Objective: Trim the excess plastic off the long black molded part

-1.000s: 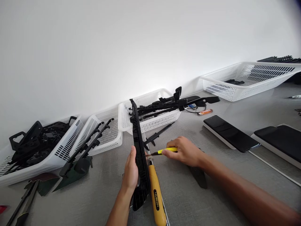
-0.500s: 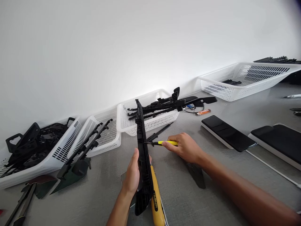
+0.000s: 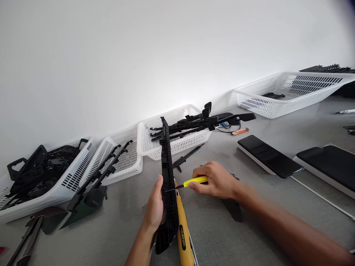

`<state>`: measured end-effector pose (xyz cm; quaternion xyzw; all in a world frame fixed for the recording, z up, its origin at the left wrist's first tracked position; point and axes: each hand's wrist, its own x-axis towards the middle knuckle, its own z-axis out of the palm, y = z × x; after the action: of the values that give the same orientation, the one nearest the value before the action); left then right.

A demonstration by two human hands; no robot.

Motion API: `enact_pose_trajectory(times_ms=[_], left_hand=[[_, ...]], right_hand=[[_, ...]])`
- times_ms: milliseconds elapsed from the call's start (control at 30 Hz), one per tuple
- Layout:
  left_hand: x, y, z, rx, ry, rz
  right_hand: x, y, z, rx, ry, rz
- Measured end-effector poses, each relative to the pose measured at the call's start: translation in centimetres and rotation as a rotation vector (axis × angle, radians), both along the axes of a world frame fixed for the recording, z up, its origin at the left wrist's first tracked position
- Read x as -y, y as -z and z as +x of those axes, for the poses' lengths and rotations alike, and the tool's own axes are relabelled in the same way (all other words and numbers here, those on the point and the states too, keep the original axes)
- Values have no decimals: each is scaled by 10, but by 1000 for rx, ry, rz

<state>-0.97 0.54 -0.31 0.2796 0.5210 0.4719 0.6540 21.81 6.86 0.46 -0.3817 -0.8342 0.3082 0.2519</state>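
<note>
Head view: left hand (image 3: 155, 205) holds a long black plastic trim piece (image 3: 168, 166) above the desk (image 3: 124, 232), thumb along its near side, other fingers mostly hidden behind. Right hand (image 3: 215, 181) is closed around a yellow-handled craft knife (image 3: 191, 181); its thin blade crosses the trim just beside the left thumb. Contact pressure: cannot tell.

Risks (judged): the left grip is one-handed, so sideways force could twist the trim and make the blade skid toward thumb or fingertips. Too steep an angle could gouge the plastic. A yellow tool handle (image 3: 184, 231) sits close alongside the trim and could be knocked. Far end overlaps a white basket (image 3: 191, 140) in view; swinging might catch its parts.
</note>
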Motion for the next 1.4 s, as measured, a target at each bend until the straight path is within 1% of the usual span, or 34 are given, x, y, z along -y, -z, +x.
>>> enact_pose_trajectory(times_ms=[233, 400, 567, 667, 733, 833, 933, 1067, 1200, 1267, 1333, 1400], left_hand=[[2, 0, 2, -66, -50, -3], [2, 0, 1, -46, -22, 26], [1, 0, 2, -34, -58, 25], [0, 0, 3, 0, -33, 86], [0, -1, 3, -11, -28, 111], [-1, -3, 3, -78, -38, 105], [-1, -2, 3, -123, -45, 88], [-1, -1, 5, -121, -63, 110], [0, -3, 7, -76, -40, 125], [0, -4, 8, -57, -49, 109], [0, -3, 8, -43, -81, 88], [-1, -3, 8, -36, -99, 77]], right_hand=[[-1, 3, 1, 26, 28, 46], [-2, 3, 1, 68, -29, 39], [-1, -1, 0, 74, 15, 34], [0, -3, 0, 90, -32, 4], [0, -4, 1, 67, -48, -4], [0, -4, 1, 9, -9, -15], [1, -3, -1, -4, 16, -33], [1, -1, -3, 10, 31, -21], [-1, -1, -2, 15, 116, -29], [-1, -1, -1, 1, 102, -36], [-1, -1, -1, 3, 57, -35], [-1, -1, -1, 16, 63, -29]])
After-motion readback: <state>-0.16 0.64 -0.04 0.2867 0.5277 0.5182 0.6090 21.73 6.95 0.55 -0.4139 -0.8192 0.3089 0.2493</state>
